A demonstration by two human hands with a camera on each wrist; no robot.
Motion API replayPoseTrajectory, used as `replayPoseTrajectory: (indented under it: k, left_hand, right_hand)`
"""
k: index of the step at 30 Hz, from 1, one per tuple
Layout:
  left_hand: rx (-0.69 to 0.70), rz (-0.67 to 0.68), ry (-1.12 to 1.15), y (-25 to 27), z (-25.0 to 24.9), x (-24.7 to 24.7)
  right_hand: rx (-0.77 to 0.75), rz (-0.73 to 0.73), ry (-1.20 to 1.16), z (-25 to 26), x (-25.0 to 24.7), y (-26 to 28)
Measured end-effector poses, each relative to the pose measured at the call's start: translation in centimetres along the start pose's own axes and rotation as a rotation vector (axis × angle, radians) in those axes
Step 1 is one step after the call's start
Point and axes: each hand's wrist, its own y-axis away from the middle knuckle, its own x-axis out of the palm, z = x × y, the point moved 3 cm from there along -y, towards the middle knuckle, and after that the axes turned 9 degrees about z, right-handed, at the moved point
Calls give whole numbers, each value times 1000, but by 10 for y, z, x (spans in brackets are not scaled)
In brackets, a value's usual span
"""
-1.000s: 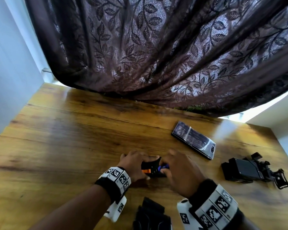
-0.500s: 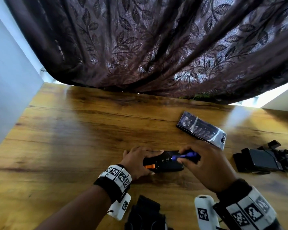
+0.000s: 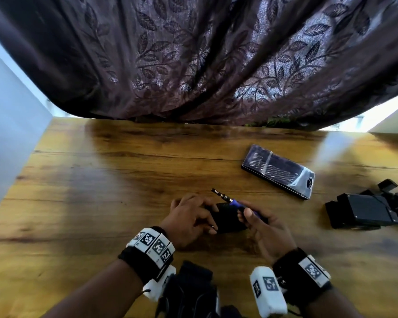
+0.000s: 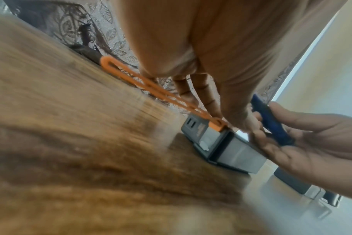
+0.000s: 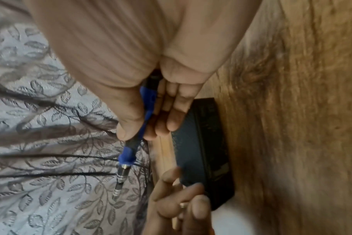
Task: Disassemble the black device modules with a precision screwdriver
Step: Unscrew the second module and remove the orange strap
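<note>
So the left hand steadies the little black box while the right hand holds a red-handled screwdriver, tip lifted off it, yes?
Nearly: the screwdriver handle is blue, not red, as the head and right wrist views show. The rest holds: the left hand steadies the black box, and the right hand holds the tool, tip lifted.

Home: leaf-patterned curtain (image 3: pixel 193 60), wooden table (image 3: pixel 101 191).
</note>
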Motion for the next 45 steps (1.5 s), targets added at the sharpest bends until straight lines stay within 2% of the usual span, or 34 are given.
replayPoseTrajectory:
  k: [3, 7, 11, 16, 26, 30, 34, 39, 42, 45]
  left_hand:
    - [-32, -46, 148, 1, -5, 0]
    - [-93, -219, 480, 7, -6, -9]
    - [28, -300, 584, 17, -10, -16]
    - [104, -439, 475, 28, -5, -21]
    - [201, -443, 400, 32, -5, -22]
    - [205, -455, 329, 30, -1, -22]
    - [167, -401, 261, 30, 3, -21]
    - [190, -346, 108, 29, 2, -24]
    - [199, -328, 81, 26, 9, -28]
    - [200, -285, 76, 24, 10, -29]
  right_hand:
    - [-4, -3, 43, 1, 10, -1]
    - [-43, -6, 76, 3, 13, 2]
    - [-134, 20, 14, 6, 6, 8]
    - [-153, 60, 99, 4, 2, 15]
    - [-156, 61, 217, 4, 4, 13]
    - [-170, 42, 283, 7, 1, 14]
    - [-181, 19, 356, 9, 3, 15]
    - [-249, 31, 682, 27, 6, 22]
    - [-282, 125, 845, 36, 9, 22]
    - [-245, 169, 1091, 37, 7, 17]
